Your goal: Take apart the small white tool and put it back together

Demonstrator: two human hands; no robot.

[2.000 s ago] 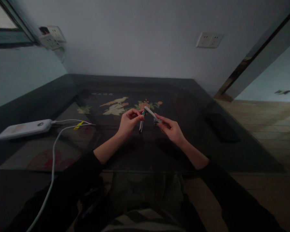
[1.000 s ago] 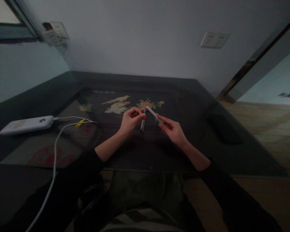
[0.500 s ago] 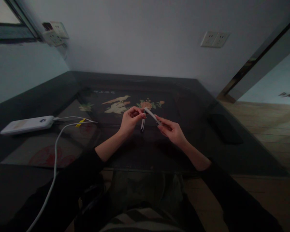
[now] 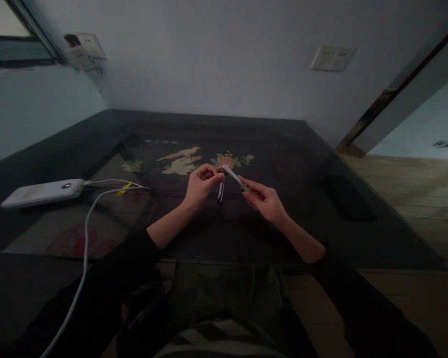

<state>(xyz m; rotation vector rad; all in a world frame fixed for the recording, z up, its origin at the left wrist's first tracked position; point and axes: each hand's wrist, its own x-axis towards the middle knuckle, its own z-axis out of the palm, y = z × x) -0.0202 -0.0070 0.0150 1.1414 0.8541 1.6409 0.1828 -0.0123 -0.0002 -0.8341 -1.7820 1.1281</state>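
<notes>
Over the desk, the left hand pinches a small piece at the upper end of the pale strip, whose lower end the right hand's fingers pinch, apparently steadying both.

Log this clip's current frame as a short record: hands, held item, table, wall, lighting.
left hand: pinching one end of the held item
right hand: gripping its other end
held item: slim, pale, bent piece; exact kind unclear
table: white device with cable at left, dark flat object at right
wall: sockets
lighting: dim
</notes>
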